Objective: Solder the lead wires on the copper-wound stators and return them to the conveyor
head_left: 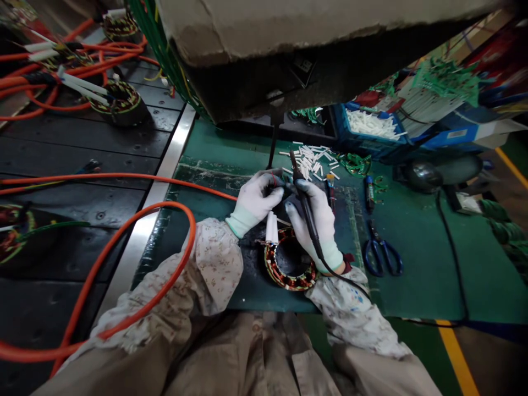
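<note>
My left hand (259, 199), in a white glove, has its thumb and fingers pinched together on a thin wire, of which a bit of red shows at the fingertips. An orange cable (214, 191) runs up to this hand from the left. In my gloved right hand (317, 217) is a soldering iron (306, 206), its dark tip up and its cord trailing over the wrist. Both hands' fingertips are close together, and what lies between them is dark and blurred. Below them a motor stator (289, 281) with copper windings rests on the bench, white sleeves (271, 228) standing at its rim.
White tube pieces (311, 159) lie scattered beyond my hands, near a small brush (331, 190). Blue-handled scissors (381, 256) and a marker (369, 192) lie at right. A blue bin (371, 129) holds more tubes. Overhead hangs a large box (289, 82). More stators (119, 104) stand left.
</note>
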A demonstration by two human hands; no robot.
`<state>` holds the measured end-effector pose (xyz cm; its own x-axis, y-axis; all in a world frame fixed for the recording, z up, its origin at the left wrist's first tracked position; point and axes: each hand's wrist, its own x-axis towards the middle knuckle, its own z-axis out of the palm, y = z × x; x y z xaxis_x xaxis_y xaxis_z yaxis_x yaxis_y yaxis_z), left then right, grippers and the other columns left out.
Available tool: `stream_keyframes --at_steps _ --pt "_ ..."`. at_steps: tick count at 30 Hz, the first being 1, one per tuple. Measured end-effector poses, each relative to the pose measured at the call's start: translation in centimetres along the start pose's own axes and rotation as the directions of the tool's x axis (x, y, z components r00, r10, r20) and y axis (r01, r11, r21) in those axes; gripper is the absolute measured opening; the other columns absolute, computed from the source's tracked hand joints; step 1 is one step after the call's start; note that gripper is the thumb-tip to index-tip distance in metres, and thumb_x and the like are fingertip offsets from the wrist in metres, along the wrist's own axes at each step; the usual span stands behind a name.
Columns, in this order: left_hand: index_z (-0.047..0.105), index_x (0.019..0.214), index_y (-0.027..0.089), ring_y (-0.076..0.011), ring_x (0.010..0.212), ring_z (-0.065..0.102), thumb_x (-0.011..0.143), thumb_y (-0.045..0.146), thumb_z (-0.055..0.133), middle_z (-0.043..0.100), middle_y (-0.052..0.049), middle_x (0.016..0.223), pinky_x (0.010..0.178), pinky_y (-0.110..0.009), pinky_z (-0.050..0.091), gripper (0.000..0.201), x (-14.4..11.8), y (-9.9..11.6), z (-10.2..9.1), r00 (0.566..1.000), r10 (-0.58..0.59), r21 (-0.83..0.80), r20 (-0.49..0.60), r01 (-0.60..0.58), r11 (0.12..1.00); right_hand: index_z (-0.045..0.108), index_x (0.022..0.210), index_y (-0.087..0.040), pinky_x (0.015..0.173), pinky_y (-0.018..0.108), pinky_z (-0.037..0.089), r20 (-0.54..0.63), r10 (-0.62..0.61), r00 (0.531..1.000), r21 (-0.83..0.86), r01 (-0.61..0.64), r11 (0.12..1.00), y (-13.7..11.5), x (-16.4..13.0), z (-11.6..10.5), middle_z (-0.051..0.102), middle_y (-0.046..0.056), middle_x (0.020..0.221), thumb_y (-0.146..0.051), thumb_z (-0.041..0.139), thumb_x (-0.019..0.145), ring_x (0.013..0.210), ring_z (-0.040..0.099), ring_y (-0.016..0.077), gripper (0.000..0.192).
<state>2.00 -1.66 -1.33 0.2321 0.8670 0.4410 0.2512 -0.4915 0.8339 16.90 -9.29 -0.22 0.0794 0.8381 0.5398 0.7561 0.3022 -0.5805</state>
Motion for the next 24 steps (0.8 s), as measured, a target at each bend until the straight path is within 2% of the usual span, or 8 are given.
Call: stream_keyframes --at_steps 2,4,6,8,10,15,18,24 --pt "0.065 0.086 0.019 -0.0208 0.109 0.068 0.084 0.02 0.065 0.073 -0.008 0.113 0.099 -0.033 0.052 0.003 0.1 0.1 -0.1 0.999 -0.029 -0.018 0.013 0.029 0.999 0.053 0.134 -0.025 0.1 0.047 0.054 0.011 -0.019 1.0 -0.067 0.019 0.998 0.0 0.0 0.0 0.066 0.012 0.123 -0.031 0.06 0.09 0.111 0.065 0.0258 0.045" --pt "0.064 0.085 0.018 -0.0201 0.107 0.069 0.086 0.022 0.063 0.074 -0.008 0.11 0.097 -0.032 0.052 0.004 0.3 0.1 -0.1 0.998 -0.051 -0.036 0.022 0.051 0.998 0.057 0.13 -0.025 0.096 0.045 0.055 -0.025 -0.032 0.999 -0.11 0.029 0.994 -0.1 -0.2 -0.2 0.068 0.01 0.115 -0.034 0.061 0.091 0.105 0.066 0.025 0.041" --pt "0.062 0.084 0.018 -0.0197 0.106 0.069 0.087 0.022 0.061 0.074 -0.009 0.109 0.096 -0.031 0.052 0.005 0.4 0.1 -0.1 0.998 -0.059 -0.051 0.026 0.06 0.997 0.063 0.121 -0.027 0.088 0.042 0.055 -0.164 -0.056 0.985 -0.084 0.043 0.996 0.0 -0.6 -0.5 0.07 0.006 0.104 -0.037 0.061 0.092 0.094 0.067 0.0226 0.03" --pt "0.061 0.083 0.018 -0.0201 0.106 0.069 0.088 0.021 0.059 0.074 -0.009 0.11 0.097 -0.032 0.052 0.006 0.4 0.0 -0.1 0.997 -0.066 -0.059 0.032 0.068 0.996 0.066 0.106 -0.028 0.079 0.039 0.052 -0.335 -0.101 0.937 -0.028 0.097 0.995 0.0 -1.2 -1.0 0.069 0.002 0.087 -0.038 0.058 0.094 0.079 0.065 0.0194 0.017" --pt "0.06 0.083 0.018 -0.0204 0.108 0.068 0.088 0.021 0.058 0.073 -0.01 0.111 0.097 -0.033 0.052 0.006 0.4 -0.2 0.0 0.996 -0.074 -0.067 0.042 0.077 0.995 0.067 0.095 -0.027 0.073 0.037 0.048 -0.431 -0.159 0.889 0.003 0.177 0.984 0.1 -1.7 -1.5 0.063 -0.001 0.072 -0.039 0.054 0.097 0.068 0.061 0.0167 0.017" --pt "0.058 0.083 0.019 -0.0199 0.109 0.067 0.087 0.022 0.057 0.073 -0.01 0.112 0.099 -0.033 0.051 0.005 0.3 -0.4 0.1 0.996 -0.08 -0.104 0.04 0.083 0.991 0.067 0.084 -0.026 0.068 0.035 0.042 -0.464 -0.257 0.848 -0.029 0.275 0.961 0.0 -1.7 -1.7 0.056 -0.003 0.058 -0.043 0.049 0.099 0.058 0.056 0.0143 0.029" --pt "0.058 0.083 0.019 -0.0197 0.107 0.067 0.087 0.022 0.057 0.074 -0.008 0.108 0.098 -0.033 0.052 0.005 0.3 -0.5 0.1 0.996 -0.081 -0.102 0.037 0.084 0.991 0.066 0.081 -0.026 0.07 0.036 0.043 -0.446 -0.281 0.849 -0.055 0.288 0.956 -0.1 -1.3 -1.5 0.055 -0.004 0.054 -0.042 0.047 0.099 0.057 0.055 0.0143 0.031" --pt "0.06 0.084 0.018 -0.0188 0.103 0.068 0.088 0.023 0.058 0.073 -0.008 0.108 0.095 -0.032 0.052 0.006 0.3 -0.5 0.1 0.998 -0.057 -0.088 0.026 0.059 0.994 0.068 0.08 -0.025 0.069 0.035 0.042 -0.443 -0.279 0.852 -0.061 0.281 0.958 -0.1 -1.4 -1.4 0.056 -0.003 0.059 -0.042 0.049 0.098 0.057 0.055 0.0132 0.031"
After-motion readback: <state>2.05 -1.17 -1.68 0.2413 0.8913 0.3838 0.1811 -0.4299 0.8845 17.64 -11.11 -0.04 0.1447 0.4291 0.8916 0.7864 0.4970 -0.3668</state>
